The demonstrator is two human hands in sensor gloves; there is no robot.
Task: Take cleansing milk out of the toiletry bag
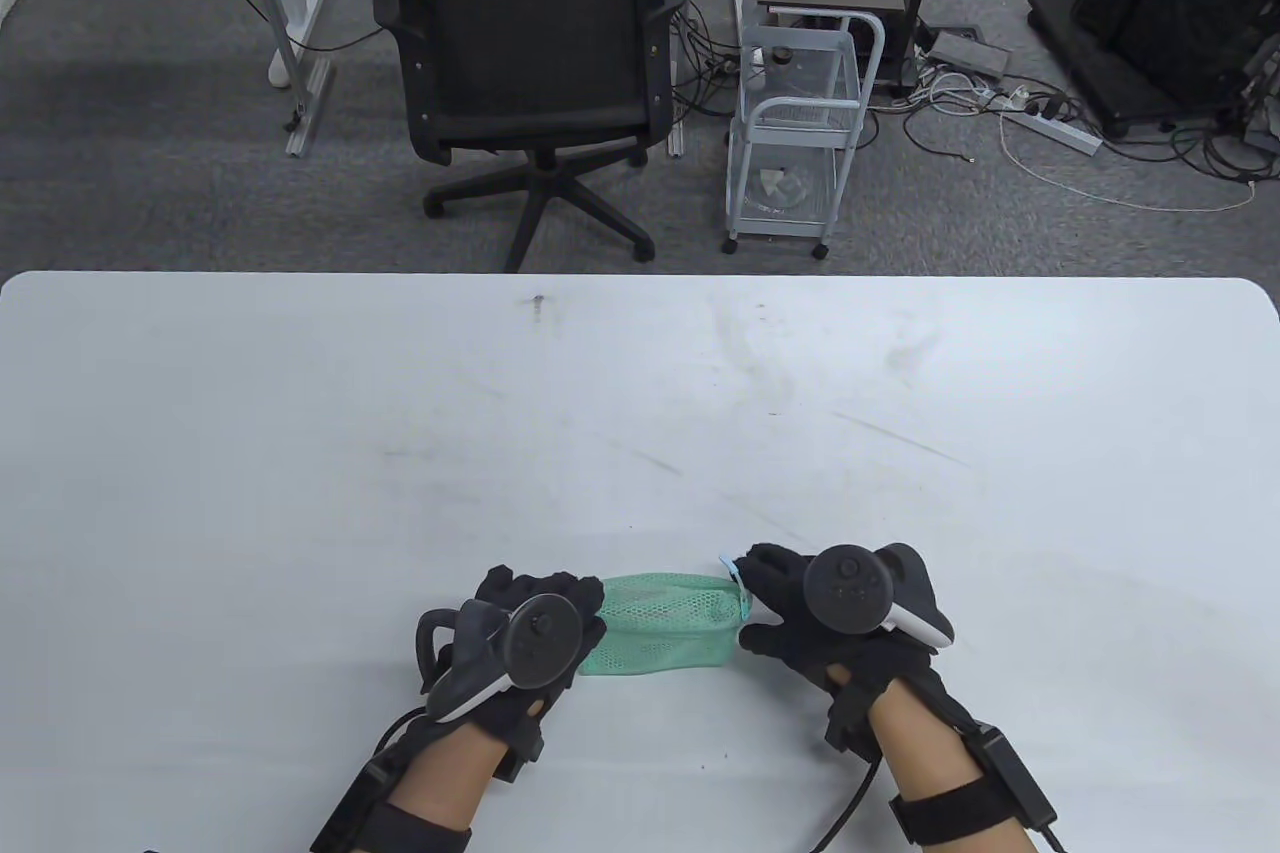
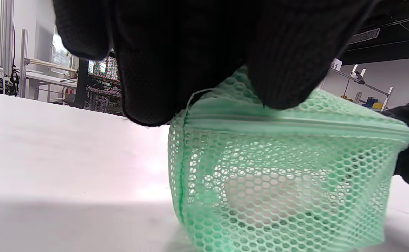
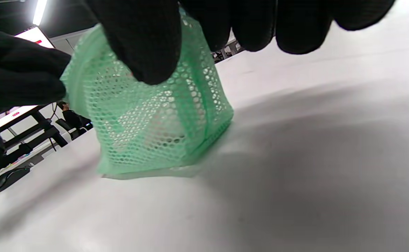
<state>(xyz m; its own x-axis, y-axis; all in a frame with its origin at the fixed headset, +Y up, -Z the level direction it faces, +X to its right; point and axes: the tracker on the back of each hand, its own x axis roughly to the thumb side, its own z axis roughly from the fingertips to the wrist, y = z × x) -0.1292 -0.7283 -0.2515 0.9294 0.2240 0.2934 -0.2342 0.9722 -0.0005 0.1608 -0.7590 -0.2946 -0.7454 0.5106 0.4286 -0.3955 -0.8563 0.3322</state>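
Best done by pinning the left end of the green mesh bag (image 1: 668, 631) firmly while drawing the blue zip pull (image 1: 729, 569) steadily along the closed zip. Left hand (image 1: 520, 638) at the bag's 9 o'clock end, fingers (image 2: 176, 70) pressing onto its top. Right hand (image 1: 815, 608) at 3 o'clock, fingertips (image 3: 145, 42) pinching the mesh by the pull. Pale bottle (image 2: 260, 192), probably the cleansing milk, inside the bag on the table (image 1: 640, 413).

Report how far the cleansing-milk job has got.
Done: both hands have reached the green mesh toiletry bag. In hand: left hand holds one end, right hand the zipper-pull end. Left: the zipper looks closed; a pale item shows through the mesh, not yet removed.
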